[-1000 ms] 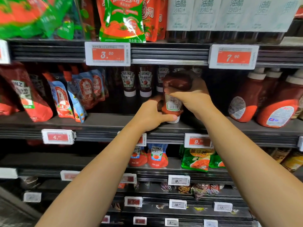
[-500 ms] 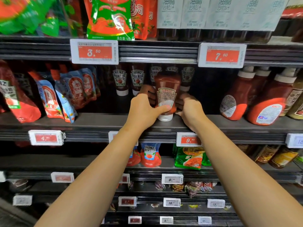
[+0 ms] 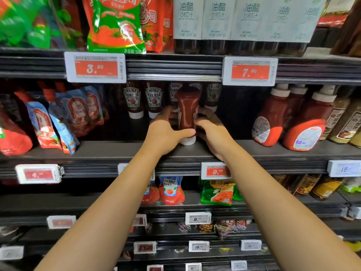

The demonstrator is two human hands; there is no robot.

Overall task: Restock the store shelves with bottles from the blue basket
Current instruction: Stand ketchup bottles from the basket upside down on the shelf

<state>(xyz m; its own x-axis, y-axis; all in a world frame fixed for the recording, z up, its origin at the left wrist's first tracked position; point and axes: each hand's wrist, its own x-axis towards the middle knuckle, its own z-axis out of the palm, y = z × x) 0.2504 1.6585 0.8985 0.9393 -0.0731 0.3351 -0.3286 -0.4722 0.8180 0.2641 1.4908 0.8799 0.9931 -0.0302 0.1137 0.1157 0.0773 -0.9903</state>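
A dark red ketchup bottle (image 3: 186,112) stands cap-down on the middle shelf (image 3: 109,151), its narrow side towards me and its label out of sight. My left hand (image 3: 166,133) grips its lower part, thumb across the front above the white cap. My right hand (image 3: 210,130) holds the bottle's right side, fingers curled behind it. Several more Heinz ketchup bottles (image 3: 133,100) stand in a row behind. The blue basket is not in view.
Blue and red sauce pouches (image 3: 64,116) lean at the left of the same shelf. Large red squeeze bottles (image 3: 271,118) stand at the right. Price tags (image 3: 95,67) line the shelf edges. Pouches and jars fill the shelves above and below.
The bottle has turned about its upright axis, so its front label no longer faces me. Both hands stay on it, with the right hand now further round its side.
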